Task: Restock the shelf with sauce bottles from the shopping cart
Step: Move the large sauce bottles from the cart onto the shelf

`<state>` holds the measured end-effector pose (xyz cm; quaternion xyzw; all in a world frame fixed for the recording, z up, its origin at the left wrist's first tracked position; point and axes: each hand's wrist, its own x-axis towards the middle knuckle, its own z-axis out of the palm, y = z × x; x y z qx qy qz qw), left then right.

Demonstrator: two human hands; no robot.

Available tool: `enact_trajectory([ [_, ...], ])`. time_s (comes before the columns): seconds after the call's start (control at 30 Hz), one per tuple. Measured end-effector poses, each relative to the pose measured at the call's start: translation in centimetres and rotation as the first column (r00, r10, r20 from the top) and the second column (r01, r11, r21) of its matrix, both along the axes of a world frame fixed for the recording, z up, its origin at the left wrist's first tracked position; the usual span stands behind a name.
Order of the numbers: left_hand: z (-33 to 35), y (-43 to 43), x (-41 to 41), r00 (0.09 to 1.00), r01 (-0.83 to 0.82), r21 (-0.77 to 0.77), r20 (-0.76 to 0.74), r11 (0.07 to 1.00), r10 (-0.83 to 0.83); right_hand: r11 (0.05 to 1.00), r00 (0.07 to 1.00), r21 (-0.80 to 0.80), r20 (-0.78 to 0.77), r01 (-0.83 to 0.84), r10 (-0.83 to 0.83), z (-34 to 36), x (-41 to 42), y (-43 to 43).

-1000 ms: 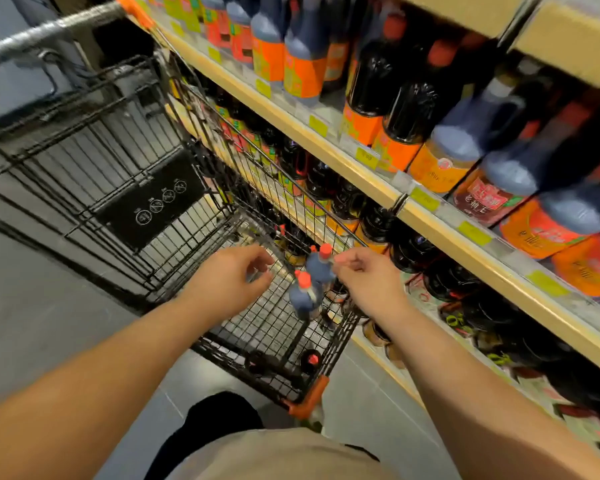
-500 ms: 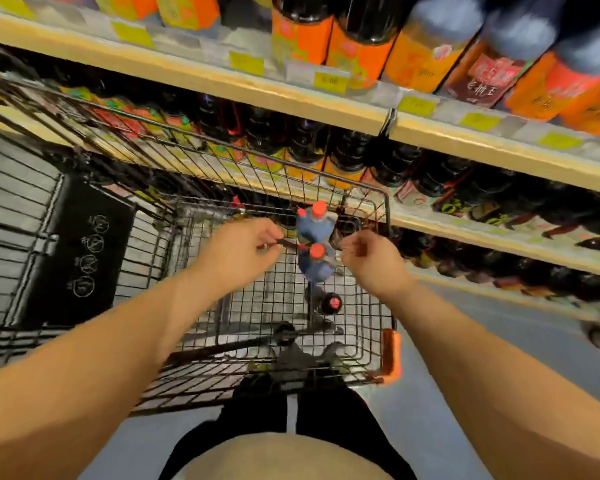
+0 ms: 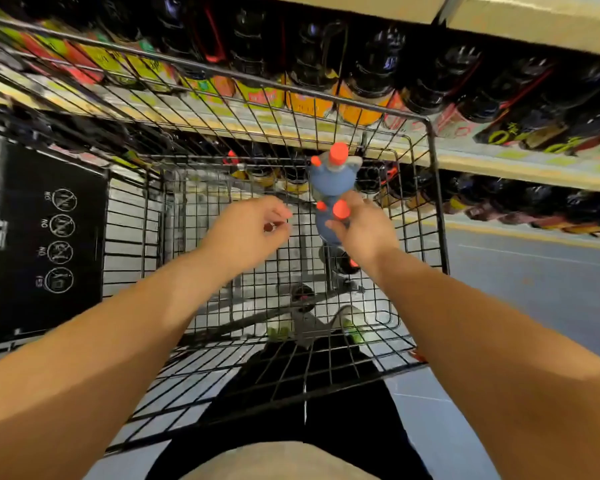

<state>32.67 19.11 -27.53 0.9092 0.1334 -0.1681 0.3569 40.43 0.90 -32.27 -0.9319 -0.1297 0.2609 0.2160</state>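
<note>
Two blue sauce bottles with orange caps stand in the wire shopping cart [image 3: 437, 209], near its far right corner. My right hand [image 3: 362, 233] grips the nearer bottle [image 3: 326, 225] just below its cap. The farther bottle [image 3: 333, 176] touches the first one from behind. A dark bottle with a red cap [image 3: 343, 265] lies on the cart floor under my right wrist. My left hand [image 3: 252, 232] hovers to the left of the bottles with loosely curled fingers, apart from them. A small red spot shows in the gap between its thumb and fingers.
Beyond the cart run the shelves [image 3: 499, 161], packed with dark sauce bottles with orange and yellow labels. The cart's black child-seat flap [image 3: 49, 237] is at the left. Grey aisle floor [image 3: 534, 278] lies to the right.
The view has tilted further down over the cart. My right hand has closed on the nearer blue bottle. My left hand has drawn away from the bottles to the left.
</note>
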Motion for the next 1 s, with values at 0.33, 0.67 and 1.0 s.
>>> enact_trajectory([
  [0.33, 2.9, 0.1, -0.2, 0.980, 0.099, -0.089, -0.162, 0.991, -0.113, 0.801, 0.883, 0.385, -0.298, 0.458, -0.362, 4.8, -0.8, -1.7],
  [0.67, 7.1, -0.9, -2.8, 0.847, 0.183, -0.339, -0.422, 0.923, -0.323, 0.524, 0.822, 0.654, -0.539, 0.546, -0.183, 14.1, -2.7, -3.3],
  [1.0, 7.7, -2.1, -4.4, 0.915, 0.081, -0.536, -0.294, 0.840, -0.276, 0.291, 0.642, 0.573, -0.673, 0.767, -0.368, 16.1, -3.1, -5.2],
])
